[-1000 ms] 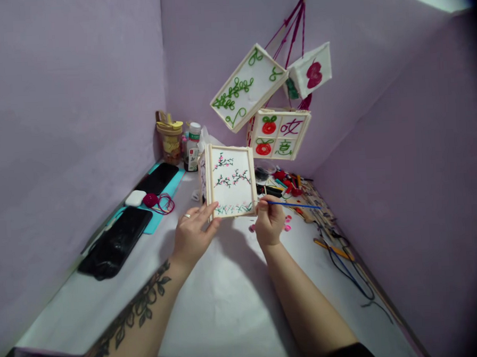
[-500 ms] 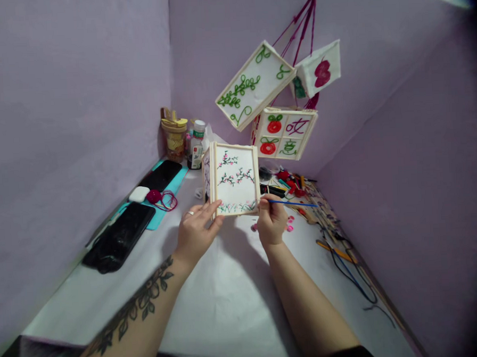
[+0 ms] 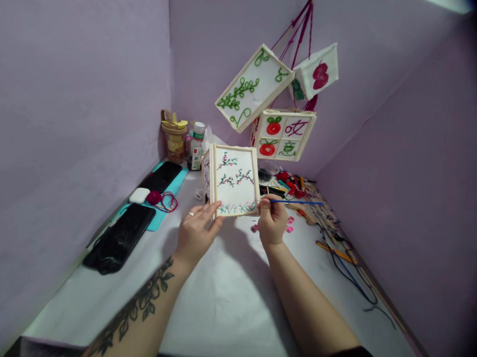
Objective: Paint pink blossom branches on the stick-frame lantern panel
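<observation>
So, your left hand [image 3: 195,235] holds the painted box [image 3: 239,192] by its lower left corner over the white table [image 3: 229,307]; your right hand [image 3: 273,222] pinches a blue brush [image 3: 298,202]. Behind stand 1 yellow-lidded cup [image 3: 175,143], contents unclear, and 1 white-capped bottle [image 3: 196,149], dark near its base.

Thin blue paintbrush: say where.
Head view: the thin blue paintbrush is in the right hand, at the right edge of the white, wood-framed blossom box.

Matt panel [image 3: 235,170], smooth wooden frame [image 3: 256,172]

Craft corner with hanging decorated boxes [image 3: 253,87]
</observation>
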The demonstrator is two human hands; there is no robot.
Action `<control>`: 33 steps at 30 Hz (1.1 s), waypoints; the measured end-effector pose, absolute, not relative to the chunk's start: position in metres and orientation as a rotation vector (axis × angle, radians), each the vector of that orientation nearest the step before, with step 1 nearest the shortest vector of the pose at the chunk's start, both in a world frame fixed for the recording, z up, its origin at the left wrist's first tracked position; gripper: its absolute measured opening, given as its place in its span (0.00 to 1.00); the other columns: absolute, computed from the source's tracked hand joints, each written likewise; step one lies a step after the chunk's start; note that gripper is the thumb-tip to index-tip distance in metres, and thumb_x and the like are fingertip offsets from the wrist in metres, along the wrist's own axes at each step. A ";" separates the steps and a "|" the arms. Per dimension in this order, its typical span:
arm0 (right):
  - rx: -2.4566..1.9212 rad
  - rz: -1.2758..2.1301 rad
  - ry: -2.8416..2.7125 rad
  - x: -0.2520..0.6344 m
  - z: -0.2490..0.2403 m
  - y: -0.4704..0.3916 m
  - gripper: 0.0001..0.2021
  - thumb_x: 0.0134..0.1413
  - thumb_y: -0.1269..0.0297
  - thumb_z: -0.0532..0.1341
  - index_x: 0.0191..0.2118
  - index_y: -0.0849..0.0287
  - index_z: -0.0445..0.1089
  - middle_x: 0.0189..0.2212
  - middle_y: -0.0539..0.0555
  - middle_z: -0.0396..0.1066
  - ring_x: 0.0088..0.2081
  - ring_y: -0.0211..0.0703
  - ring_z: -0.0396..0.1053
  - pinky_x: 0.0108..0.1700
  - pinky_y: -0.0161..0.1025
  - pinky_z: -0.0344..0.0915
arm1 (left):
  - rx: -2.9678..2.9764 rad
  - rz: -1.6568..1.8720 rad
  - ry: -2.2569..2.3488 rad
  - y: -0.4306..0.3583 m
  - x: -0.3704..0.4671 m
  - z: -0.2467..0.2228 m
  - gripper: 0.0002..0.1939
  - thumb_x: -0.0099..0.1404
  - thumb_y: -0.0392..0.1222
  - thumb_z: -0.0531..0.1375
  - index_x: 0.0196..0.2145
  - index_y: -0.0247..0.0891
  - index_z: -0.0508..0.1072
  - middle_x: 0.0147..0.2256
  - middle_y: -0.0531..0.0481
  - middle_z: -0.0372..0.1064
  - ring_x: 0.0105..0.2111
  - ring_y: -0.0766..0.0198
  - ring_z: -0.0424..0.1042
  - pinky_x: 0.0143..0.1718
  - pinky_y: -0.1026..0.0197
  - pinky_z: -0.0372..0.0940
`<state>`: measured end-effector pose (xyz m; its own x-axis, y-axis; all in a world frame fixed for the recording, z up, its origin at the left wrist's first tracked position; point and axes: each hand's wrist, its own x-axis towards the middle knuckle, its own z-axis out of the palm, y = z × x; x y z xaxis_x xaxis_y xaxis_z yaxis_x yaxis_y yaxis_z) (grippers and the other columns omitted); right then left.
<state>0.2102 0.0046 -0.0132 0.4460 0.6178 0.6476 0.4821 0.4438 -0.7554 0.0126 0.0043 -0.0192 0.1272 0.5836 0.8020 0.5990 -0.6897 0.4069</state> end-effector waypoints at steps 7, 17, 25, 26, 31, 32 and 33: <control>-1.209 0.122 -1.192 0.209 -0.011 0.004 0.10 0.59 0.57 0.55 0.34 0.58 0.66 0.23 0.47 0.65 0.25 0.36 0.63 0.29 0.35 0.61 | -2.350 -1.642 -1.246 0.004 0.012 -0.018 0.17 0.64 0.42 0.59 0.51 0.41 0.71 0.41 0.47 0.77 0.41 0.58 0.74 0.43 0.52 0.69; -1.215 0.144 -1.207 0.209 -0.009 0.003 0.09 0.59 0.58 0.55 0.34 0.58 0.66 0.23 0.47 0.65 0.25 0.36 0.62 0.28 0.34 0.59 | -2.363 -1.655 -1.253 0.004 0.012 -0.018 0.17 0.63 0.42 0.59 0.50 0.41 0.72 0.41 0.47 0.77 0.39 0.58 0.74 0.43 0.53 0.69; -1.183 0.148 -1.193 0.212 -0.016 0.006 0.10 0.59 0.58 0.55 0.33 0.58 0.65 0.23 0.47 0.63 0.25 0.36 0.62 0.29 0.34 0.59 | -2.339 -1.636 -1.251 0.003 0.012 -0.017 0.17 0.63 0.42 0.59 0.50 0.42 0.71 0.41 0.48 0.77 0.39 0.58 0.74 0.42 0.53 0.70; -1.193 0.138 -1.205 0.212 -0.015 0.005 0.09 0.59 0.58 0.55 0.33 0.58 0.65 0.23 0.47 0.63 0.25 0.36 0.62 0.29 0.35 0.59 | -2.342 -1.634 -1.250 0.003 0.012 -0.017 0.17 0.63 0.42 0.59 0.50 0.42 0.71 0.41 0.48 0.77 0.39 0.58 0.74 0.42 0.53 0.70; -1.226 0.083 -1.260 0.211 -0.010 0.002 0.08 0.59 0.60 0.55 0.34 0.58 0.67 0.23 0.47 0.64 0.25 0.36 0.61 0.29 0.34 0.59 | -2.338 -1.641 -1.256 0.004 0.012 -0.018 0.17 0.63 0.42 0.60 0.50 0.41 0.72 0.40 0.47 0.77 0.39 0.58 0.74 0.42 0.52 0.70; -1.237 0.070 -1.271 0.210 -0.009 0.002 0.08 0.59 0.60 0.55 0.34 0.58 0.67 0.23 0.47 0.64 0.25 0.36 0.61 0.29 0.34 0.59 | -2.339 -1.638 -1.257 0.004 0.012 -0.018 0.17 0.63 0.42 0.59 0.50 0.42 0.72 0.40 0.47 0.77 0.39 0.58 0.74 0.42 0.52 0.70; -1.246 0.060 -1.279 0.210 -0.009 0.002 0.08 0.59 0.60 0.55 0.34 0.57 0.67 0.23 0.47 0.64 0.25 0.36 0.61 0.29 0.34 0.59 | -2.339 -1.635 -1.255 0.004 0.012 -0.018 0.17 0.63 0.42 0.59 0.50 0.42 0.72 0.40 0.47 0.77 0.39 0.58 0.74 0.42 0.52 0.70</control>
<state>0.2104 0.0020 -0.0088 0.3765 0.6390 0.6708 0.5734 0.4080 -0.7104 0.0124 0.0042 -0.0182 0.1261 0.5916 0.7963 0.6165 -0.6756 0.4044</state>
